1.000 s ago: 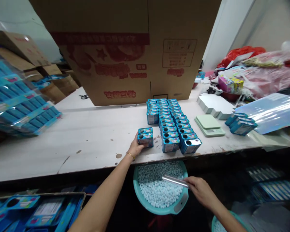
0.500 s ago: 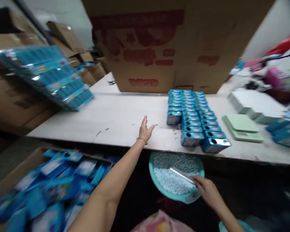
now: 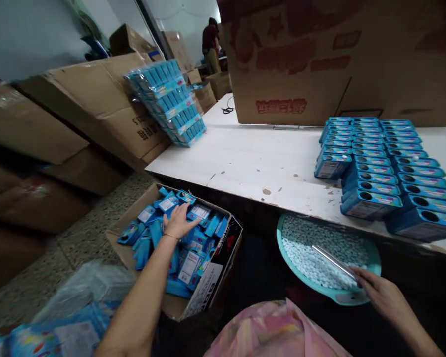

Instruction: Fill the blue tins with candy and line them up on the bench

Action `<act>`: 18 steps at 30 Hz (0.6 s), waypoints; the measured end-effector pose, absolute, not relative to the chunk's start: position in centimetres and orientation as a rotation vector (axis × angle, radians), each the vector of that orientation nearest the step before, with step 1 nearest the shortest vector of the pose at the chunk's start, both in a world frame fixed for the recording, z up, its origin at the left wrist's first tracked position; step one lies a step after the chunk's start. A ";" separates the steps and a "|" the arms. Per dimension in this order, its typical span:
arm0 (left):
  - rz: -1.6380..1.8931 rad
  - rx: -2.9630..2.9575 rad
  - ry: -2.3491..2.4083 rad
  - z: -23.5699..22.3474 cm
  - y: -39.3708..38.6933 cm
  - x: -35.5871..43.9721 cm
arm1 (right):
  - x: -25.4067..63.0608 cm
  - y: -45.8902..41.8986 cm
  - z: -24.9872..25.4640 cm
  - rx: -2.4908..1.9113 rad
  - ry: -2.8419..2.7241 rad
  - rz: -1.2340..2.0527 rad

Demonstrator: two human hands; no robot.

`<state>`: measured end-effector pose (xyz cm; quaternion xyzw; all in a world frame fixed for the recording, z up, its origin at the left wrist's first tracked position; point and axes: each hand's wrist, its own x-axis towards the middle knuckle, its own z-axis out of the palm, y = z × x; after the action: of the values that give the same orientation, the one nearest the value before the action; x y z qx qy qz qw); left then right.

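Observation:
My left hand (image 3: 179, 220) reaches down into a cardboard box (image 3: 208, 285) on the floor and rests on the loose blue tins (image 3: 193, 248) heaped inside; its fingers curl over one, though a firm grip is not visible. My right hand (image 3: 381, 292) pinches a thin metal scoop (image 3: 332, 260) over a teal basin (image 3: 332, 296) filled with small pale blue candies (image 3: 312, 253). Rows of blue tins (image 3: 382, 166) with round openings stand on the white table (image 3: 260, 161) to the right.
A large printed carton (image 3: 319, 54) stands at the back of the table. A wrapped pack of blue tins (image 3: 169, 101) leans on stacked cartons (image 3: 96, 99) at the left. A person (image 3: 211, 44) stands far back. A plastic bag (image 3: 85, 287) lies on the floor.
My left hand has left the tins on the table, swung left and dropped into the floor box. The view has turned left and down. My right hand keeps the scoop over the basin.

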<state>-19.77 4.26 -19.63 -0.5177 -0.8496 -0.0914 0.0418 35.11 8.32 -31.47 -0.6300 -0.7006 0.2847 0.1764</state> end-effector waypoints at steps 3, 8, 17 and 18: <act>0.045 -1.675 -2.704 -18.6 3.1 -21.8 | 34.9 8.1 -31.6 -1.773 -1.990 0.819; -0.315 -1.916 -2.703 -17.2 1.3 -22.7 | 35.3 8.0 -32.3 -1.722 -2.027 0.869; -2.673 -1.584 -2.814 -13.7 2.5 -7.7 | 33.4 8.2 -29.6 -1.653 -1.948 0.991; -2.727 -1.641 -2.899 -14.2 3.1 -5.8 | 32.7 8.1 -28.9 -1.643 -1.946 1.026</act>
<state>-5.79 3.08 -14.23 -0.3185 -0.5625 -0.5293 -0.5495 32.68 8.10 -28.92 -0.5867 -0.6949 0.3664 0.1966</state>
